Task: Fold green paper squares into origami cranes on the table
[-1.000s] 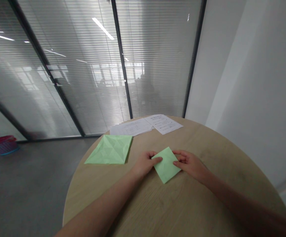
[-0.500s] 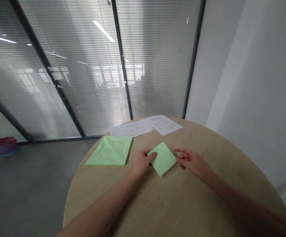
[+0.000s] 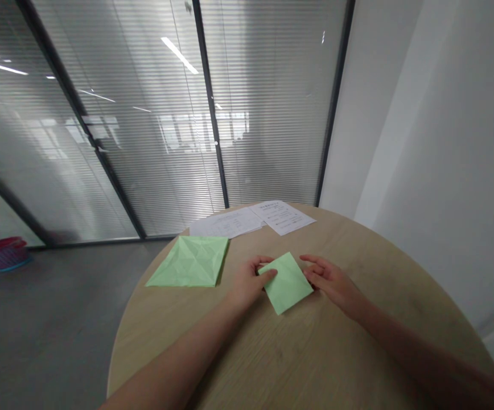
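Observation:
A small folded square of light green paper is tilted with one corner toward me, just over the wooden table. Along its left side my left hand pinches it, thumb on top and fingers behind. My right hand is beside the paper's right edge, index finger stretched out and thumb close to the edge. Its lower fingers are partly hidden at the right corner, and I cannot tell whether they touch it. To the left lies a larger green paper piece with crossing creases.
Printed white sheets, a left one and a right one, lie at the far edge of the round table. Beyond stands a glass partition with blinds. A red and blue basket is on the floor at left.
The small green square has turned slightly and come a little toward me and right. My left hand has shifted right with it. My right thumb now sits nearer its upper right edge.

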The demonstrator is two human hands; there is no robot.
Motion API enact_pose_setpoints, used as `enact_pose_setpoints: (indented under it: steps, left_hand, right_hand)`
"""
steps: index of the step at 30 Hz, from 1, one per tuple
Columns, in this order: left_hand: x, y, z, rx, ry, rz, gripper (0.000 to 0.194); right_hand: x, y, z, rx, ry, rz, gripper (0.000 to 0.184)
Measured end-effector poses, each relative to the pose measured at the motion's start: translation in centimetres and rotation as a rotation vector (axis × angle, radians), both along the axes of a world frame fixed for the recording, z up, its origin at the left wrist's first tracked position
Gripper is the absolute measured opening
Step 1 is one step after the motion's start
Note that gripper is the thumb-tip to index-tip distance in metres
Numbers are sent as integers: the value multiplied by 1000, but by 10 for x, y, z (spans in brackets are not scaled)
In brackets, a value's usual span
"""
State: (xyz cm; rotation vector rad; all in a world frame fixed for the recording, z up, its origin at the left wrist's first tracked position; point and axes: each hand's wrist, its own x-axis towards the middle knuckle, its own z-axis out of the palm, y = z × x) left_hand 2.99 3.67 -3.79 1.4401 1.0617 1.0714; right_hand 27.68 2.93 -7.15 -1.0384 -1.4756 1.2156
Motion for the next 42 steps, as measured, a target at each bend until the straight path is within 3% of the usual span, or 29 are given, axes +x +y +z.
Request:
enact_pose_setpoints:
  steps: [5, 12, 20, 23, 29, 35, 39, 42]
  left_hand:
    - [2, -9, 2, 45, 151, -122, 45]
    - [5, -16, 5, 178, 334, -160, 47]
    - [7, -8, -7, -46, 161, -150, 63]
    - [8, -4, -12, -112, 111, -111, 65]
    - [7, 0, -12, 4, 56, 75, 52]
    - [9, -9, -4, 16, 103, -103, 46]
    - [11, -16, 0, 70, 232, -155, 52]
    - [11, -16, 0, 85, 221, -147, 54]
  right_hand:
    - [-8, -6, -1, -61, 20, 143, 64]
    - [-9, -9, 4, -126, -52, 90, 42]
    - [-7, -2, 1, -90, -3, -28, 46]
    - [-7, -3, 1, -86, -13, 27, 47]
    - [-11, -9, 0, -72, -71, 165, 48]
    - [-11, -11, 4, -65, -67, 194, 53]
    - [-11, -12, 6, -41, -99, 241, 36]
    - [-12, -11, 4, -47, -99, 206, 31]
